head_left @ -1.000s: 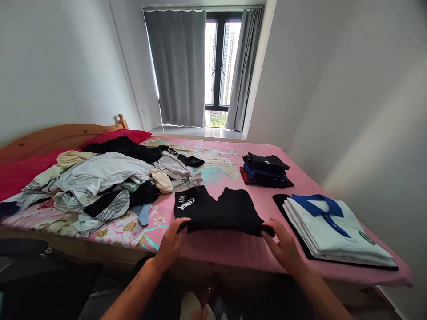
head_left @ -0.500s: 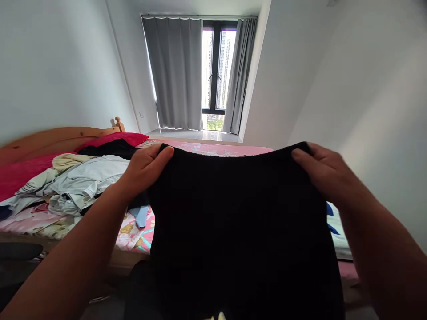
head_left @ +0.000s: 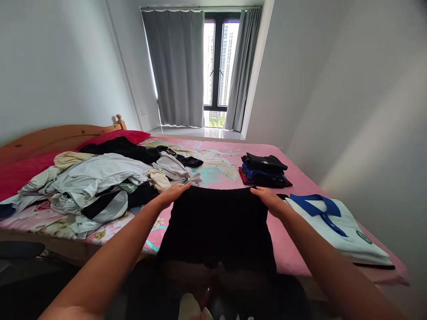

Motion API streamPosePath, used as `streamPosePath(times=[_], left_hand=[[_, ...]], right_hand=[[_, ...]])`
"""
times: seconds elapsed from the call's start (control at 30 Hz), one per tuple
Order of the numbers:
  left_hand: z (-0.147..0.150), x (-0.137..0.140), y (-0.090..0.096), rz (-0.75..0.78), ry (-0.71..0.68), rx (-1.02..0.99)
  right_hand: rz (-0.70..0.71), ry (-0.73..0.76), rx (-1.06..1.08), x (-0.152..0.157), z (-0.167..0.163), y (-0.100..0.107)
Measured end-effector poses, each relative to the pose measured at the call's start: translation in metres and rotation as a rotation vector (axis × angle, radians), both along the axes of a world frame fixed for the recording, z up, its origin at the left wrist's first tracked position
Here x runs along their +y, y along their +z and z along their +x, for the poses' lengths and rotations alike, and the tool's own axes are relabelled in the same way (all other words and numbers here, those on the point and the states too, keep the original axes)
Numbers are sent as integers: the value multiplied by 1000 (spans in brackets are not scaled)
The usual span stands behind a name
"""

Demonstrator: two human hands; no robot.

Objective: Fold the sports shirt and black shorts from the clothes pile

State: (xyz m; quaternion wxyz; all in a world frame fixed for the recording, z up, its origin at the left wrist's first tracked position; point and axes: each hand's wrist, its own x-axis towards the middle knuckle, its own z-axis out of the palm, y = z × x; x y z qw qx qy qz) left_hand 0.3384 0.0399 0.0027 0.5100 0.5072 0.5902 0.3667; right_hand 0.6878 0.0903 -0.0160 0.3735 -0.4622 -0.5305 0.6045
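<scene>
A black garment (head_left: 220, 222) is stretched out in front of me, its upper edge level between both hands; its exact kind does not show. My left hand (head_left: 176, 194) pinches the upper left corner, thumb on top. The upper right corner is gripped by my right hand (head_left: 267, 198) in the same way. The cloth spans the front edge of the bed and hangs toward me, its lower part dark and hard to make out. To the right of my right hand lies a folded white polo shirt (head_left: 347, 235) with a blue collar.
A loose heap of clothes (head_left: 103, 173) covers the left of the pink bed sheet (head_left: 290, 262). Farther back stands a stack of folded dark clothes (head_left: 265, 169). Red pillows (head_left: 30, 173) rest against the wooden headboard (head_left: 63, 132). Grey curtains (head_left: 176, 66) hang by the window.
Both hands have moved down and away from me with the black garment, and closer together. The folded stack and the white polo shirt now show more fully.
</scene>
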Motion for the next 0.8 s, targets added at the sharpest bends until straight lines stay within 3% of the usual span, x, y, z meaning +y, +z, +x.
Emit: streamPosePath(times=[0.1, 0.17, 0.27, 0.4, 0.47, 0.6, 0.8], left_hand=[[6, -1, -21, -44, 136, 76], [16, -8, -34, -38, 199, 119], [44, -29, -57, 46, 251, 177], [87, -72, -90, 302, 302, 424], [100, -92, -102, 332, 298, 512], [104, -116, -112, 314, 244, 545], [103, -125, -104, 331, 218, 580]], right_hand=[[-112, -42, 47, -3, -14, -25], [-91, -77, 66, -16, -30, -38], [78, -117, 58, -51, -61, -55], [320, -74, -33, -108, -104, -80], [377, -87, -60, -130, -116, -93], [402, -121, -104, -149, -120, -111], [490, -134, -163, -160, -116, -111]])
